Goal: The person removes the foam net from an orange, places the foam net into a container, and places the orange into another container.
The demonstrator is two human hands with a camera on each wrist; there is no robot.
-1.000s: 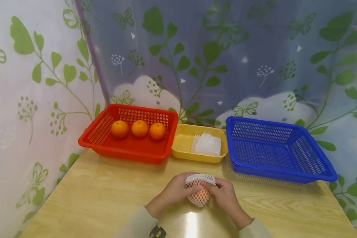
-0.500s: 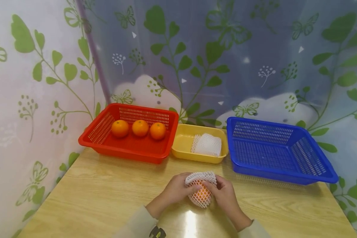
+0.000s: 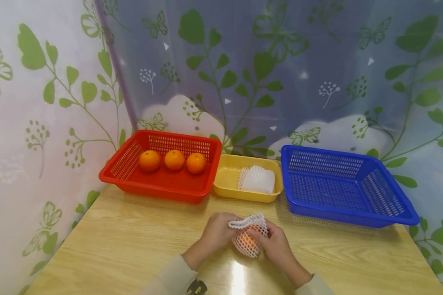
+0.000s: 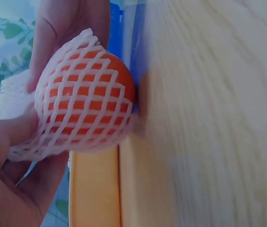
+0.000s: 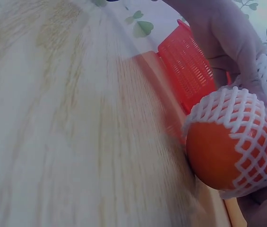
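Observation:
In the head view, an orange [image 3: 246, 241] sits partly inside a white foam fruit net [image 3: 259, 221] just over the table's near middle. My left hand [image 3: 218, 231] pinches the net's upper left edge, pulling it out sideways. With its thumb across the front, my right hand [image 3: 278, 244] holds the net-covered orange from the right. The left wrist view has the net's mesh [image 4: 83, 101] stretched over most of the fruit. On the side seen from the right wrist, a patch of bare orange [image 5: 213, 156] shows below the mesh. Some fingertips are hidden behind the net.
A red basket [image 3: 158, 188] with 3 oranges [image 3: 174, 160] stands at the back left. Beside it, a yellow tray [image 3: 227, 174] holds more white foam nets [image 3: 258, 179]. A blue basket [image 3: 325, 192] stands at the back right. A patterned curtain [image 3: 221, 82] hangs behind the table.
My left thumb has moved off the orange's front to the net's edge. The net's left edge is now drawn out to the left. My right hand has barely moved.

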